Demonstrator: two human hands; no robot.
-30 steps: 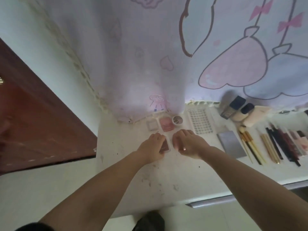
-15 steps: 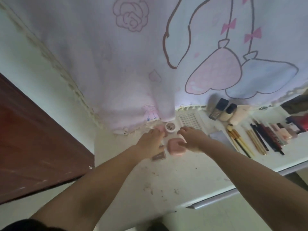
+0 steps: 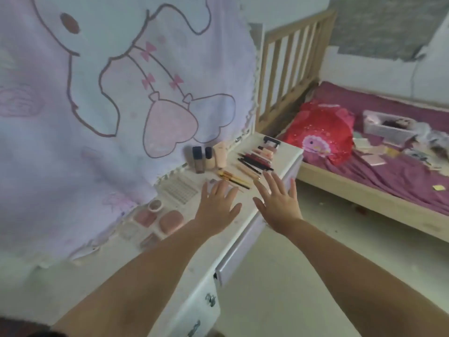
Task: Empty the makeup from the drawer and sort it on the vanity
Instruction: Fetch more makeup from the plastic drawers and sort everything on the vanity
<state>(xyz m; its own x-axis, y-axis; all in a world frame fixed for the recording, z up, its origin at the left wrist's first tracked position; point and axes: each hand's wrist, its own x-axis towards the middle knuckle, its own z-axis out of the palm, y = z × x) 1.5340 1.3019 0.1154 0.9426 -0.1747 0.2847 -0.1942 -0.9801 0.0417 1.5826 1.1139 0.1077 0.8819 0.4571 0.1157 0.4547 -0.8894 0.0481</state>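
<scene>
Makeup lies in groups on the white vanity top. Pink compacts and a small round pot sit at the left, beside a sheet of stick-on gems. Foundation bottles stand at the back, with gold brushes and dark pencils and lip tubes laid in rows to the right. My left hand hovers flat over the vanity with fingers spread, holding nothing. My right hand is spread flat over the vanity's front edge, also empty. The drawer front shows below that edge.
A cartoon-print cloth hangs behind the vanity. To the right stands a wooden bed with a purple sheet, a red pillow, a white box and scattered small items. Lower drawers with metal handles sit below.
Both hands let go of the pink compacts at the left and lifted, moving right with fingers spread. The view swung right, bringing the bed into sight.
</scene>
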